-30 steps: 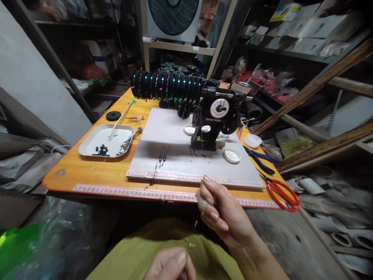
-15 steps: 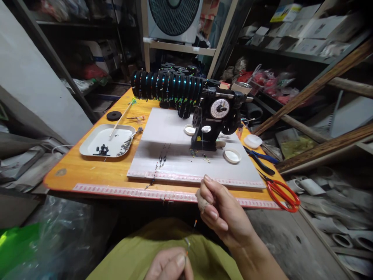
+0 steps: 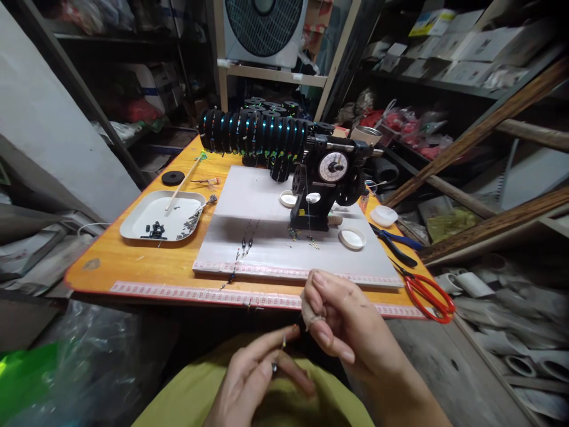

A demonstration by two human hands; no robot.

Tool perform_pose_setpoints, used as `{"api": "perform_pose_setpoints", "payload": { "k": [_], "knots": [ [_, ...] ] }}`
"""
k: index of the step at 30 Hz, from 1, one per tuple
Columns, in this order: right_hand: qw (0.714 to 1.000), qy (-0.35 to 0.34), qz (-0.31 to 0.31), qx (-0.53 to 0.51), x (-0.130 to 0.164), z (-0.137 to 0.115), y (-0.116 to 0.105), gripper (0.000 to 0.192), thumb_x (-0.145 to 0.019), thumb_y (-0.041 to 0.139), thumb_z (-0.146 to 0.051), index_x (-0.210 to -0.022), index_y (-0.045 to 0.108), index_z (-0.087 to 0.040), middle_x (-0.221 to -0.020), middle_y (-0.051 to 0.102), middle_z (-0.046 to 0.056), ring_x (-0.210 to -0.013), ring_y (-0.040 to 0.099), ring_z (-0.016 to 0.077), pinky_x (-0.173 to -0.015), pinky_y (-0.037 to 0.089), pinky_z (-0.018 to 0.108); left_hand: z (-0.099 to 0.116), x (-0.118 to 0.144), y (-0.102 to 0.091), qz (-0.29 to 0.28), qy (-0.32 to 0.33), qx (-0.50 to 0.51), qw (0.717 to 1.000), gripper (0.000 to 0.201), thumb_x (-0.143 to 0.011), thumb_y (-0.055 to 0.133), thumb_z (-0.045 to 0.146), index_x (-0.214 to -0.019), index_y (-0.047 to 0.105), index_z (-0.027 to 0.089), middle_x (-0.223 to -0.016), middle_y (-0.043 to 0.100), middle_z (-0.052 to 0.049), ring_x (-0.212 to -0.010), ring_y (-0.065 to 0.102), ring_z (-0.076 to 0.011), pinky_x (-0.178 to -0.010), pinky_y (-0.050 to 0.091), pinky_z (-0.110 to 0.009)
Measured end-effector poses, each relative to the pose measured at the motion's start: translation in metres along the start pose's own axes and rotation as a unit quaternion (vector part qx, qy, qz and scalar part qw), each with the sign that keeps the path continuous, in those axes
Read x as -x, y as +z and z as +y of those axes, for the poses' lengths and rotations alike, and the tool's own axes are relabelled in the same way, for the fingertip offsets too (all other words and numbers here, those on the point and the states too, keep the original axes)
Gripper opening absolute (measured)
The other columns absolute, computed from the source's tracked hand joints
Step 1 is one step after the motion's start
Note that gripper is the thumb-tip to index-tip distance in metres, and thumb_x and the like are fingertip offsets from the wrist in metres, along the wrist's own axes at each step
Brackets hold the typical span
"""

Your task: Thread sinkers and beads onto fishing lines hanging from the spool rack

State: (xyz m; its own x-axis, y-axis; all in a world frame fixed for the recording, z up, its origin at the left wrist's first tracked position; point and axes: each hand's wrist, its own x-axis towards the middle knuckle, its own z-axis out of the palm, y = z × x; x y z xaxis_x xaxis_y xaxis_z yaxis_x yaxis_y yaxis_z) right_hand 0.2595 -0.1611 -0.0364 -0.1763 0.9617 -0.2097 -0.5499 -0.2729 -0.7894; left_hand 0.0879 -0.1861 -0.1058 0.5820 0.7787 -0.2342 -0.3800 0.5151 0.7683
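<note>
Head view: hands (image 3: 306, 338) pinching, perhaps, line.

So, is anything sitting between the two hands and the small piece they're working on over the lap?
Nothing visible does. The left hand and right hand meet directly at the tiny piece, pinched between fingertips below the table edge. Whether a thin line runs there is unclear.
</note>
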Motion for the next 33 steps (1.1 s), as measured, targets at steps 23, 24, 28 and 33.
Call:
{"api": "perform_pose_setpoints", "payload": {
  "k": [23, 24, 28, 33],
  "knots": [
    [0.999, 0.006, 0.004, -0.038, -0.011, 0.005, 0.006, 0.038, -0.089, 0.063, -0.043, -0.063, 0.049, -0.018, -0.042, 0.052, -0.006, -0.025, 0.023, -0.0007, -0.026, 0.017, 0.007, 0.007, -0.022, 0.015, -0.129, 0.049, 0.139, 0.981, 0.032, -0.086, 0.069, 0.041, -0.071, 0.053, 0.017, -0.064, 0.061, 0.004, -0.035, 0.054, -0.0041, -0.035, 0.039, -0.013],
    [0.999, 0.006, 0.005, -0.039, -0.012, 0.005, 0.006, 0.038, -0.089, 0.063, -0.043, -0.064, 0.049, -0.018, -0.042, 0.052, -0.006, -0.024, 0.023, -0.0006, -0.026, 0.017, 0.007, 0.006, -0.021, 0.014, -0.127, 0.041, 0.144, 0.981, 0.034, -0.085, 0.07, 0.042, -0.07, 0.052, 0.017, -0.063, 0.061, 0.004, -0.035, 0.053, -0.0034, -0.036, 0.039, -0.012],
    [0.999, -0.007, 0.015, -0.036, -0.014, 0.002, 0.007, 0.038, -0.088, 0.064, -0.042, -0.063, 0.047, -0.019, -0.042, 0.051, -0.007, -0.025, 0.021, -0.0011, -0.026, 0.017, 0.007, 0.007, -0.012, 0.012, -0.095, -0.005, 0.138, 0.986, 0.036, -0.082, 0.077, 0.041, -0.069, 0.056, 0.015, -0.064, 0.065, 0.002, -0.045, 0.059, -0.0037, -0.046, 0.044, -0.012],
    [1.0, -0.017, 0.017, -0.004, -0.013, -0.005, 0.004, 0.038, -0.09, 0.062, -0.045, -0.066, 0.046, -0.02, -0.044, 0.051, -0.008, -0.026, 0.02, -0.0009, -0.027, 0.017, 0.008, 0.004, -0.004, 0.012, -0.057, -0.076, 0.126, 0.987, 0.036, -0.079, 0.08, 0.044, -0.076, 0.061, 0.013, -0.068, 0.076, -0.004, -0.046, 0.062, -0.0032, -0.046, 0.038, -0.01]
  ]
}}
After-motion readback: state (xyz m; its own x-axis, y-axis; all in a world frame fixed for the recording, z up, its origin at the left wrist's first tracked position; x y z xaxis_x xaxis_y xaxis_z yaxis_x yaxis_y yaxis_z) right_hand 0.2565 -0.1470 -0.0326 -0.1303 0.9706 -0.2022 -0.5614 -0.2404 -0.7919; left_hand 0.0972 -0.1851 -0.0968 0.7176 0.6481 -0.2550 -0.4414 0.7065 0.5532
